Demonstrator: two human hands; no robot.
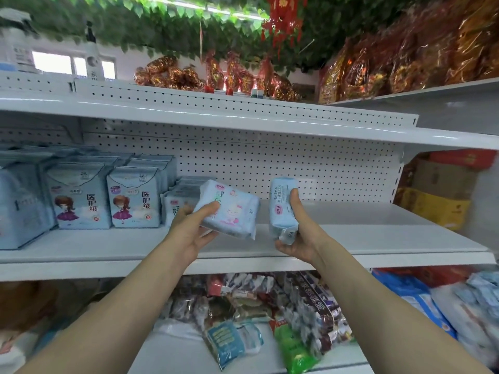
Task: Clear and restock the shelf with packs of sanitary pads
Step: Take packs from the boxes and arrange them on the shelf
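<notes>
Packs [228, 209] [283, 205] sit gripped in left hand [189, 230]; right hand [299, 233].

White shelf [351, 238]; back panel [297, 163] white, regular grid of small dark holes. In left hand [189, 230], tilted pack [229, 209] pale blue, pink-and-white cartoon figure. In right hand [299, 233], upright pack [283, 209] pale blue, small pink label. Grey-blue standing packs [132, 195]: cartoon girl, brown hair, purple dress. Overhead leaves [162, 22] green; hanging ornament [283, 17] red; foil bundles [405, 58] red-gold. Yellow carton [434, 209]. Bright green bag [294, 352] below.
</notes>
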